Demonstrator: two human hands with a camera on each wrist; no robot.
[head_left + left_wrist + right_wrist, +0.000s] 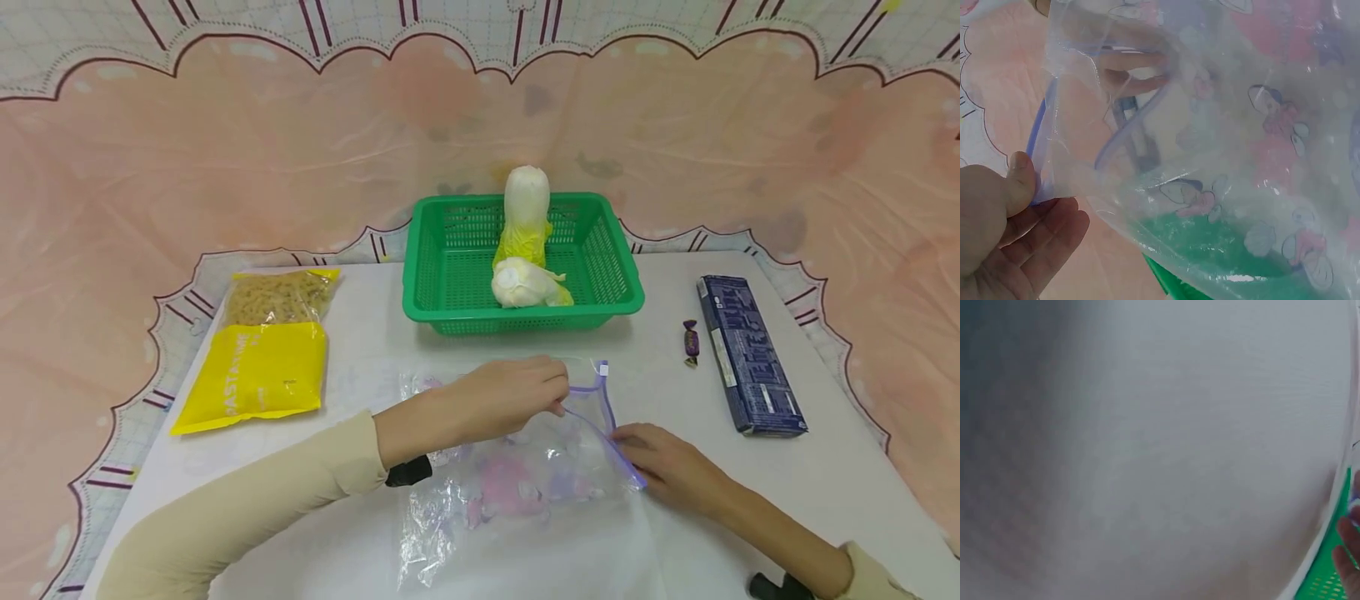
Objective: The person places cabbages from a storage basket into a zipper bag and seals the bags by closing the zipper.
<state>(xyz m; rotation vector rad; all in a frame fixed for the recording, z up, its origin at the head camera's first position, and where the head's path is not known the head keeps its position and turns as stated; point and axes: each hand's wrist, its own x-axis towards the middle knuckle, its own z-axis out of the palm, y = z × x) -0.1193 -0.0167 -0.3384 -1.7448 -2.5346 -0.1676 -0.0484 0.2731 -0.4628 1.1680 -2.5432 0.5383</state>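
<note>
Hands meet at the mouth of a clear plastic zip bag printed with pink and purple cartoon figures (517, 483), which lies on the white tabletop (840, 492) directly under and between them. The left hand (495, 400) pinches the bag's purple zip edge (592, 387) between thumb and fingertips, lifting that side; in the left wrist view the thumb (1019, 181) presses the blue-purple strip against the fingers. The right hand (667, 462) rests low on the table with its fingers curled on the nearer stretch of the same zip edge, so the mouth gapes between the two hands. The right wrist view is a grey blur with only a fingertip and a sliver of green at its right border.

Just beyond the left hand stands a green plastic mesh basket (600, 250) holding two pale napa cabbages (525, 242), one leaning upright against the back wall, one lying at its foot. Far to the left of the left hand lies a yellow bag of spiral pasta (258, 367). Beyond the right hand, to its right, lies a long dark-blue carton (750, 358), with a small purple wrapped sweet (691, 342) just beside it. A pink patterned cloth (225, 150) hangs behind.
</note>
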